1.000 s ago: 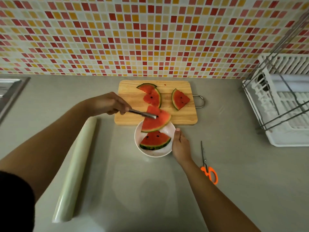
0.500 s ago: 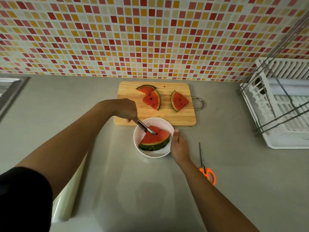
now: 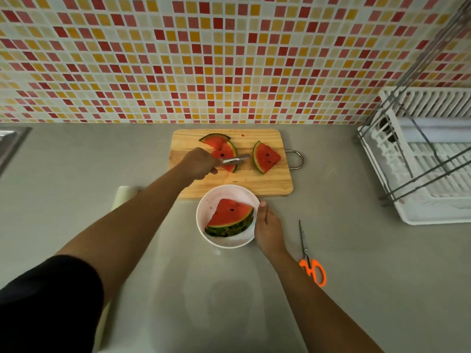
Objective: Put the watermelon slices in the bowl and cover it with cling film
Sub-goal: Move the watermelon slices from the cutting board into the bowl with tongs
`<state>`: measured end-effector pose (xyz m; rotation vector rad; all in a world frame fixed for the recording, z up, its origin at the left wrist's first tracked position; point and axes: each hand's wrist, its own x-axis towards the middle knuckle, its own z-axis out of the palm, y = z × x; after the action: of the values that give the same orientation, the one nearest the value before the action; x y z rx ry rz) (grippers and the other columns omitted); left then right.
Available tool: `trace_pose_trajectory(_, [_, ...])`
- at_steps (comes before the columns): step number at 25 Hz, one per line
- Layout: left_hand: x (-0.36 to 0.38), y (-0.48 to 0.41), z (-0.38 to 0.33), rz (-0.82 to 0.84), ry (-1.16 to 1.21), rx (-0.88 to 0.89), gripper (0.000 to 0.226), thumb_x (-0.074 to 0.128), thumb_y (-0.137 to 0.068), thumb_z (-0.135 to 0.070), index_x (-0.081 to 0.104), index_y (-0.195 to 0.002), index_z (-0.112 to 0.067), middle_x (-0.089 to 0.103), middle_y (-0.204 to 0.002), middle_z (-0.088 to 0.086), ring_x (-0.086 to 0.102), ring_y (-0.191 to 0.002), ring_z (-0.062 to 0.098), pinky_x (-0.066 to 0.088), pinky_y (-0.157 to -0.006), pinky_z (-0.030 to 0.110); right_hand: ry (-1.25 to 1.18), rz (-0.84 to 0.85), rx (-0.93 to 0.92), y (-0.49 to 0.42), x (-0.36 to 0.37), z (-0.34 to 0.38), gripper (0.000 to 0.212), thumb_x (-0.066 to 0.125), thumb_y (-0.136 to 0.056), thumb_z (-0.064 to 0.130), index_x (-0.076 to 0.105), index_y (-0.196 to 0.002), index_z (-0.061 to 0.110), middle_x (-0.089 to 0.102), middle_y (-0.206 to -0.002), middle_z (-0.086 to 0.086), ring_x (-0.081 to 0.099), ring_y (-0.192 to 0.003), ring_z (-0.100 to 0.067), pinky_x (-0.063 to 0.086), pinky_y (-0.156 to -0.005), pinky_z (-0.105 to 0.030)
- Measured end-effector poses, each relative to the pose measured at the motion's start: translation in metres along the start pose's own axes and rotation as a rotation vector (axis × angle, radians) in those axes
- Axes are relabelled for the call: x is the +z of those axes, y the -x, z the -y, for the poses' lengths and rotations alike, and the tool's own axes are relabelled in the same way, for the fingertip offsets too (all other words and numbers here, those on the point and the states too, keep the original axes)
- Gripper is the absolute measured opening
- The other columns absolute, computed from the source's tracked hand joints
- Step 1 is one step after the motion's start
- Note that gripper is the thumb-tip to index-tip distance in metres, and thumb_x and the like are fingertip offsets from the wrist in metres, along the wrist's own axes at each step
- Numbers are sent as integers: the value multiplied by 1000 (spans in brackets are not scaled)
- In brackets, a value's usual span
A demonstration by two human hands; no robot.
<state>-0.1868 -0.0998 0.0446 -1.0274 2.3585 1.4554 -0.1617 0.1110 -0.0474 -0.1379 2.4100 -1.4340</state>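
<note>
A white bowl (image 3: 211, 200) stands on the counter just in front of a wooden cutting board (image 3: 270, 182). Watermelon slices (image 3: 230, 215) lie stacked inside the bowl. My right hand (image 3: 269, 225) rests against the bowl's right rim. My left hand (image 3: 200, 164) grips metal tongs (image 3: 233, 160) over the board, their tips at two overlapping slices (image 3: 220, 147) on the board's left. One more slice (image 3: 266, 157) lies on the board's right. The cling film roll (image 3: 122, 196) lies left of the bowl, mostly hidden under my left arm.
Orange-handled scissors (image 3: 309, 258) lie on the counter right of my right forearm. A white dish rack (image 3: 428, 159) with a wire frame fills the right side. A sink edge (image 3: 10, 143) shows at far left. A mosaic tile wall backs the counter.
My left hand set a slice into the bowl with the tongs, then moved back up to the slices on the board. My right hand stayed at the bowl's rim.
</note>
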Motion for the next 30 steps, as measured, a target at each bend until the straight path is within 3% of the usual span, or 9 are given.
trace_pose_trajectory(3, [18,-19,-8,10,61,-45,21,63,-84,-22,66,-84,-2,58,-65,8,36,-46,15,25,-42,24,3,-9,-17,2,0,1,40,25,-99,37,54,-77,20,55,-66,9,54,-66,-9,38,-55,-24])
trace_pose_trajectory(6, [30,-29,-14,-27,79,-50,18,63,-83,-17,57,-69,-8,47,-46,1,32,-42,14,24,-36,20,13,-15,-6,1,0,0,41,25,-99,37,56,-79,18,55,-67,7,53,-65,-10,37,-55,-24])
trace_pose_trajectory(10, [32,-32,-15,-97,63,-25,20,69,-80,-16,54,-67,-11,48,-61,3,38,-49,16,30,-46,26,2,-10,2,2,-1,1,40,25,-99,38,55,-77,22,54,-66,12,52,-64,0,32,-52,-18])
trace_pose_trajectory(13, [26,-26,-14,-146,39,50,18,71,-78,-17,59,-66,-17,53,-66,-1,47,-58,12,40,-55,27,-12,-6,-12,3,-1,2,38,25,-99,38,54,-78,25,57,-70,11,57,-71,-9,39,-59,-22])
trace_pose_trajectory(17, [0,-16,0,-208,89,31,18,70,-77,-20,64,-62,-13,57,-63,2,45,-53,13,35,-49,24,-16,27,-19,4,0,3,39,24,-99,39,56,-82,24,59,-73,9,59,-75,-12,42,-66,-28])
trace_pose_trajectory(22, [-27,-12,24,-153,146,-64,18,67,-78,-13,70,-80,5,59,-71,10,39,-52,17,32,-49,25,-7,7,9,0,-3,0,40,25,-99,39,57,-83,22,58,-73,11,58,-74,-10,41,-69,-30])
trace_pose_trajectory(26, [-42,-6,39,-127,232,-138,16,65,-83,-14,67,-76,1,52,-64,7,34,-47,14,30,-45,22,21,6,21,0,-1,1,40,24,-98,39,56,-80,22,57,-70,13,54,-69,-3,38,-67,-29])
trace_pose_trajectory(30, [-67,19,42,-155,201,46,13,63,-87,-13,72,-90,-6,57,-69,7,39,-56,15,33,-51,25,33,-1,14,0,-1,2,40,24,-99,39,55,-81,21,53,-69,15,52,-69,-10,36,-69,-29])
